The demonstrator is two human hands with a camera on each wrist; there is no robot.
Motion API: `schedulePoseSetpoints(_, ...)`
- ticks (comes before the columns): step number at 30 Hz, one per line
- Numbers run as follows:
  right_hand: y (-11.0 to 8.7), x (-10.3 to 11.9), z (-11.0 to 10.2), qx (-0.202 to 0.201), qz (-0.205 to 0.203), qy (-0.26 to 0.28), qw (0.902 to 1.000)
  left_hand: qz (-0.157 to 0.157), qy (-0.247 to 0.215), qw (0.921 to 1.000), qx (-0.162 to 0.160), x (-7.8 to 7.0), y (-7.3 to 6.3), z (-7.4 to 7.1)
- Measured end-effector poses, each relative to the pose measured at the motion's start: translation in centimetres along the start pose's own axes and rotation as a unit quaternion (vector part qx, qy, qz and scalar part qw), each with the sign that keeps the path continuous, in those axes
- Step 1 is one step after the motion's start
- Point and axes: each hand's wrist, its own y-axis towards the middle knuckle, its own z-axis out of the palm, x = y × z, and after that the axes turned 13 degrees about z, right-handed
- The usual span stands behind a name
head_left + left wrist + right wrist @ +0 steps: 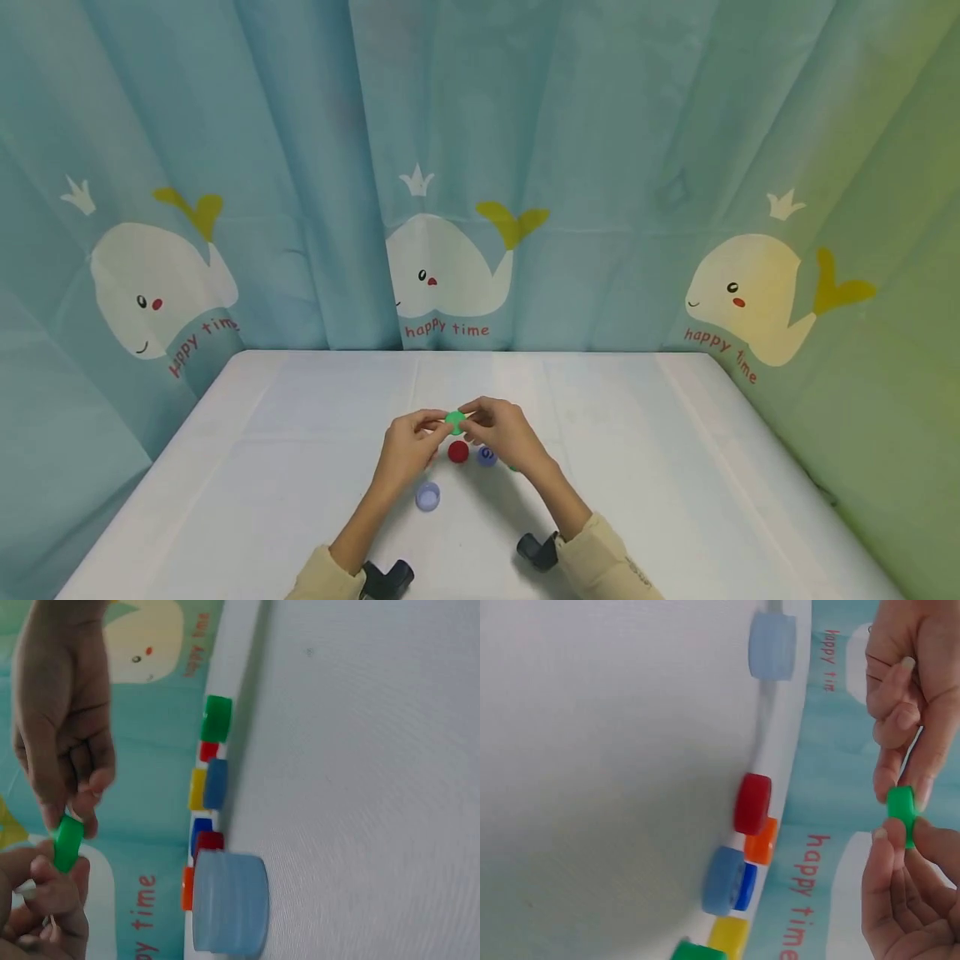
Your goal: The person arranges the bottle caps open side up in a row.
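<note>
A small green disc (455, 422) is held up above the white table between both hands. My left hand (405, 450) pinches its left edge between thumb and fingers. From the other side my right hand (506, 429) grips the same disc with thumb and fingertips. Beneath the hands lie a red disc (458, 452) and a blue disc (487, 455) with a dark mark. A second green disc (217, 718) is mostly covered by the right hand in the head view. Nearer me, below the left hand, sits a light blue round cap (427, 497).
Behind the front pieces, an orange piece (761, 841), a yellow piece (728, 937) and a darker blue piece (745, 887) lie on the table (300, 483). A curtain (622, 167) with whale prints hangs along the table's far edge. Black devices (388, 579) sit at both wrists.
</note>
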Motion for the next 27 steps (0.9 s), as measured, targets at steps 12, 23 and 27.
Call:
schedulePoseSetpoints(12,-0.7,0.1,-0.6,0.002,0.009,0.023,0.9997,0.019,-0.041,0.9989,0.013,-0.7,0.1,-0.1)
schedulePoseSetpoints(23,-1.2,0.5,-1.2,0.004,0.001,0.005,1.0000,0.041,-0.045,0.9978,0.026,-3.5,-0.3,-0.4)
schedulePoseSetpoints(27,-1.5,0.5,-1.4,0.005,0.002,-0.006,1.0000,0.041,-0.043,0.9974,0.042,-5.2,-0.7,-0.8)
